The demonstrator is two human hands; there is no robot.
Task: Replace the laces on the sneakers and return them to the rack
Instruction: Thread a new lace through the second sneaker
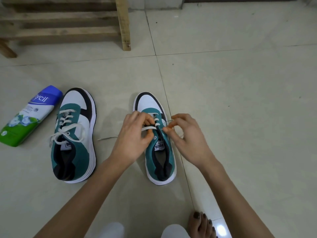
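Sneaker (pixel 149 102) sits mid-floor, toe pointing away, half laced. Left hand (pixel 133 134) pinches the lace (pixel 148 128) across the tongue. Right hand (pixel 187 137), fingers curled, pinches the sneaker's right eyelet edge. A loose lace end trails left along the floor (pixel 240 83). Second sneaker (pixel 75 152), laced, stands well left, and a bottle (pixel 29 115) lies just beside it. Rack (pixel 68 26) is far back on the left, with open tiles on the right. A bare foot (pixel 200 224) shows at the bottom edge.
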